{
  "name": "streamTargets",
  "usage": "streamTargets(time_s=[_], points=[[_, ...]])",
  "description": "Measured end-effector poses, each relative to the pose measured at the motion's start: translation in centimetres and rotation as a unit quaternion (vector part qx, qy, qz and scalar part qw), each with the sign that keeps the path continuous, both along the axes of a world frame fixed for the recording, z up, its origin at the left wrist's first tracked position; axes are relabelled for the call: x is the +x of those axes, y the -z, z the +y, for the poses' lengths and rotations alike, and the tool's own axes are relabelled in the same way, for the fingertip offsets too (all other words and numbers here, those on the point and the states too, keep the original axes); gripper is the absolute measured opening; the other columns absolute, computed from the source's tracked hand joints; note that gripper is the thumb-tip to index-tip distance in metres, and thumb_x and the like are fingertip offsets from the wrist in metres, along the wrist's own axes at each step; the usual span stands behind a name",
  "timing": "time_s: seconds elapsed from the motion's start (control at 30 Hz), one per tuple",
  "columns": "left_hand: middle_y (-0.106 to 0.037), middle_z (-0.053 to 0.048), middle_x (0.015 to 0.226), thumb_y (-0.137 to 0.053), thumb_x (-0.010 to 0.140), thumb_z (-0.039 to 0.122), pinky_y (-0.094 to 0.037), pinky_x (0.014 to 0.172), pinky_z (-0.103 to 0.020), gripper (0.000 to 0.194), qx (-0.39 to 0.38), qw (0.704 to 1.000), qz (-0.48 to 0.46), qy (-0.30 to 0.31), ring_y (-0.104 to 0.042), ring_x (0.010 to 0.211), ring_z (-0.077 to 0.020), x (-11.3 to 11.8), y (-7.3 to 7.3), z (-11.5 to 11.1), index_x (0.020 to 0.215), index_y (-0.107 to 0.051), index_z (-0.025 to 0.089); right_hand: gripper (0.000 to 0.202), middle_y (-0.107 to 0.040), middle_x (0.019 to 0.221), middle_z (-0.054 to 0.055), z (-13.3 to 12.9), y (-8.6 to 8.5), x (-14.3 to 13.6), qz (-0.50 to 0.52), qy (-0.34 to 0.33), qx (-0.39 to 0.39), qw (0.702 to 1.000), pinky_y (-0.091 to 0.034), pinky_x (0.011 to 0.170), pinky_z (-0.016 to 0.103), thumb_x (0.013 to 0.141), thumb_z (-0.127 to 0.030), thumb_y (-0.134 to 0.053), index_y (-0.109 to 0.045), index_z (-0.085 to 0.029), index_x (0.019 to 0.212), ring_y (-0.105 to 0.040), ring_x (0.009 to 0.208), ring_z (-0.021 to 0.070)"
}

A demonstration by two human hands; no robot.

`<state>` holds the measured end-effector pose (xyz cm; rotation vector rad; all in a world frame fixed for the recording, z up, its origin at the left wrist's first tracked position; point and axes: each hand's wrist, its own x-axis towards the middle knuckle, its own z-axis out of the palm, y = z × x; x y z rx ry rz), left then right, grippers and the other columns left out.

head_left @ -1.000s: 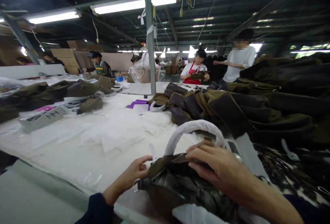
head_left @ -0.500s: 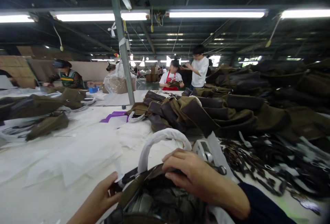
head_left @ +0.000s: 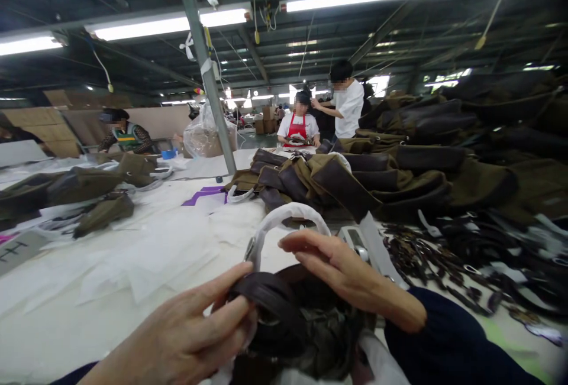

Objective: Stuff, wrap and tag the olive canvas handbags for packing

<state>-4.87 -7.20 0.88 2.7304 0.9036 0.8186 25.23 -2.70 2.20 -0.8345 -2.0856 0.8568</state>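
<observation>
An olive and dark brown handbag [head_left: 328, 337] stands in front of me, its mouth open and a crumpled dark lining showing inside. A carry handle [head_left: 290, 210] wrapped in white arches up behind the mouth. My left hand [head_left: 199, 326] is closed on a dark leather strap [head_left: 270, 296] at the bag's left side, close to the handle's metal fitting [head_left: 249, 250]. Over the right part of the mouth hovers my right hand [head_left: 339, 267], open, fingers stretched out to the left. Whether its palm touches the rim is hidden.
White sheets [head_left: 146, 249] cover the table's left. Olive bags [head_left: 337, 178] pile up beyond the handbag and to the right. Dark straps [head_left: 483, 249] and small leather pieces [head_left: 417, 255] lie at right. A post [head_left: 208, 71] rises behind. Several people work farther off.
My left hand has come up and right, taking hold of the leather strap. The right hand has lifted off the bag's rim, its fingers straightening. The view has tilted slightly.
</observation>
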Motion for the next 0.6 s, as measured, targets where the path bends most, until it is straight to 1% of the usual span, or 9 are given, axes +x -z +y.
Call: streamTargets(time_s=[0.07, 0.1, 0.13, 0.2, 0.27, 0.37, 0.43, 0.5, 0.6], points=[[-0.067, -0.004, 0.13, -0.055, 0.093, 0.009, -0.044, 0.112, -0.038, 0.038, 0.07, 0.978, 0.157, 0.119, -0.037, 0.144, -0.031, 2.4, -2.1, 0.5, 0.124, -0.066, 0.027, 0.027, -0.066, 0.121, 0.003, -0.4, -0.3, 0.2, 0.004, -0.001, -0.001, 1.0, -0.048, 0.096, 0.029, 0.1, -0.019, -0.048, -0.061, -0.023, 0.123, -0.062, 0.11, 0.0156], [-0.066, -0.006, 0.133, -0.051, 0.094, 0.008, -0.043, 0.113, -0.038, 0.037, 0.087, 0.962, 0.206, 0.156, -0.032, 0.146, -0.0312, 3.6, -3.1, 0.7, 0.124, -0.066, 0.023, 0.026, -0.066, 0.121, 0.003, -0.6, -0.5, 0.3, -0.007, -0.003, 0.002, 1.0, -0.048, 0.096, 0.029, 0.099, -0.02, -0.05, -0.061, -0.023, 0.123, -0.061, 0.11, 0.0156], [-0.064, -0.007, 0.134, -0.049, 0.095, 0.007, -0.042, 0.113, -0.038, 0.035, 0.088, 0.953, 0.228, 0.181, -0.031, 0.146, -0.0313, 4.8, -3.8, 0.8, 0.123, -0.066, 0.02, 0.026, -0.066, 0.121, 0.003, -0.8, -0.6, 0.4, -0.023, -0.005, 0.005, 1.0, -0.048, 0.095, 0.028, 0.099, -0.021, -0.051, -0.061, -0.023, 0.123, -0.061, 0.11, 0.0156], [-0.063, -0.009, 0.136, -0.046, 0.097, 0.009, -0.043, 0.112, -0.037, 0.034, 0.037, 0.949, 0.231, 0.21, -0.04, 0.142, -0.0297, 6.8, -4.5, 1.2, 0.123, -0.065, 0.018, 0.024, -0.068, 0.118, 0.002, -1.0, -0.9, 0.6, -0.056, -0.007, 0.019, 0.998, -0.048, 0.093, 0.028, 0.099, -0.025, -0.052, -0.063, -0.023, 0.121, -0.062, 0.107, 0.0157], [-0.064, -0.008, 0.135, -0.047, 0.095, 0.007, -0.042, 0.113, -0.036, 0.038, -0.047, 0.952, 0.197, 0.228, -0.047, 0.137, -0.0261, 8.4, -4.0, 1.7, 0.127, -0.063, 0.02, 0.022, -0.069, 0.112, 0.003, -0.9, -1.0, 0.5, -0.083, -0.006, 0.044, 0.996, -0.047, 0.091, 0.028, 0.099, -0.025, -0.053, -0.065, -0.022, 0.118, -0.063, 0.102, 0.0159], [-0.061, -0.005, 0.14, -0.049, 0.085, -0.004, -0.038, 0.115, -0.034, 0.057, -0.17, 0.948, 0.122, 0.239, -0.047, 0.136, -0.0227, 9.7, -1.7, 3.1, 0.133, -0.059, 0.025, 0.019, -0.07, 0.104, 0.004, -0.5, -0.5, 0.2, -0.112, -0.021, 0.09, 0.989, -0.047, 0.089, 0.028, 0.098, -0.02, -0.054, -0.067, -0.018, 0.111, -0.063, 0.097, 0.016], [-0.06, -0.004, 0.14, -0.044, 0.078, -0.008, -0.039, 0.113, -0.035, 0.067, -0.227, 0.942, 0.073, 0.236, -0.052, 0.133, -0.0222, 10.1, -0.6, 3.9, 0.133, -0.06, 0.027, 0.016, -0.07, 0.103, 0.005, -0.3, 0.1, -0.2, -0.119, -0.037, 0.128, 0.984, -0.047, 0.089, 0.028, 0.096, -0.018, -0.056, -0.067, -0.017, 0.108, -0.062, 0.097, 0.0165], [-0.064, -0.003, 0.135, -0.04, 0.075, -0.008, -0.042, 0.11, -0.036, 0.07, -0.261, 0.939, 0.04, 0.219, -0.058, 0.125, -0.0222, 9.8, -0.6, 4.2, 0.129, -0.064, 0.029, 0.013, -0.069, 0.101, 0.006, -0.2, 0.6, -0.4, -0.109, -0.045, 0.169, 0.978, -0.048, 0.087, 0.029, 0.096, -0.017, -0.056, -0.068, -0.016, 0.103, -0.061, 0.096, 0.0172], [-0.069, -0.002, 0.125, -0.04, 0.081, -0.005, -0.046, 0.103, -0.034, 0.062, -0.277, 0.944, 0.038, 0.176, -0.062, 0.116, -0.0214, 8.2, -2.3, 3.5, 0.124, -0.067, 0.031, 0.012, -0.068, 0.097, 0.007, -0.5, 1.0, -0.6, -0.1, -0.044, 0.203, 0.973, -0.048, 0.084, 0.029, 0.097, -0.018, -0.055, -0.067, -0.015, 0.098, -0.06, 0.093, 0.0179]])
